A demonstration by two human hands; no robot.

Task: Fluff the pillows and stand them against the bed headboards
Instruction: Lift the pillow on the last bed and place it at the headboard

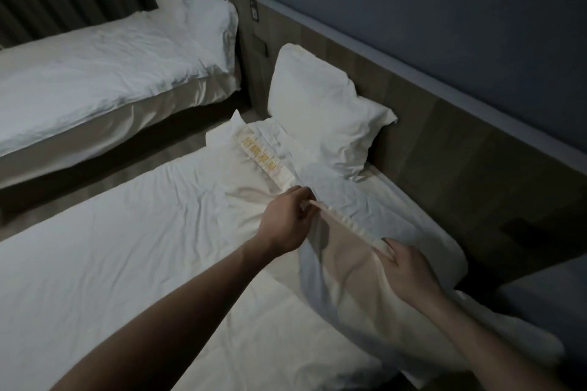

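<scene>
Our left hand point(287, 220) and right hand point(405, 270) pinch the duvet's point(127, 247) limp hem point(346, 225); the soft, light pillow point(320, 108) we'd grip by its corners.

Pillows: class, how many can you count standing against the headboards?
2 clearly: one pillow leaning on the near bed's headboard, one on the far bed. Another may hide behind the far one.

A single head-worn camera looks forward and down, tilted, from close above the near bed point(127, 263), taking in the wooden headboard point(444, 143) and far bed point(95, 73).
</scene>
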